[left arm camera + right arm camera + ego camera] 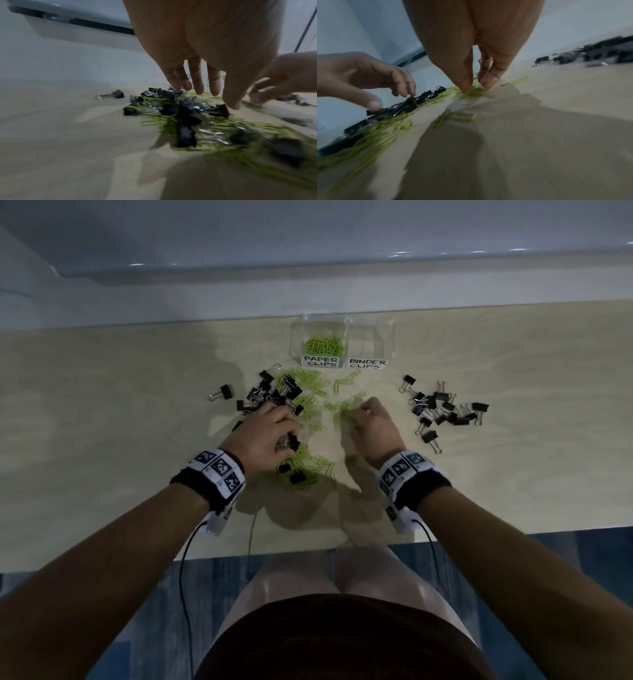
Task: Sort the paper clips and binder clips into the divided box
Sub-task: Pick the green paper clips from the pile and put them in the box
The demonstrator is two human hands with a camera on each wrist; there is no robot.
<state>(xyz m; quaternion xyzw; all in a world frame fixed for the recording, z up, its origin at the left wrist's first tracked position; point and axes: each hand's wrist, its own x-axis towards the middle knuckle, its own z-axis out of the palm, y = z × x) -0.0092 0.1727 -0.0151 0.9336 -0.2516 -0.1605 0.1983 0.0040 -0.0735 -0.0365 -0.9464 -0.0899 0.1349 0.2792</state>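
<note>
lying under both hands, mixed clips, left hand spread, right hand pinching paper clips

Light wood-grain tabletop, pale beige, its near edge running across the lower part of the head view; shadows fall on it.

Pale grey-white wall directly behind the tabletop's far edge.

Glossy grey-white shelf or ledge above the wall, dark underside strip visible in the left wrist view; exact nature unclear.

Blue wood-patterned floor below the near edge.

Two white handwritten labels: "PAPER CLIPS", "BINDER CLIPS", side by side.

Thin dark cable, upper right, left wrist view.
</note>
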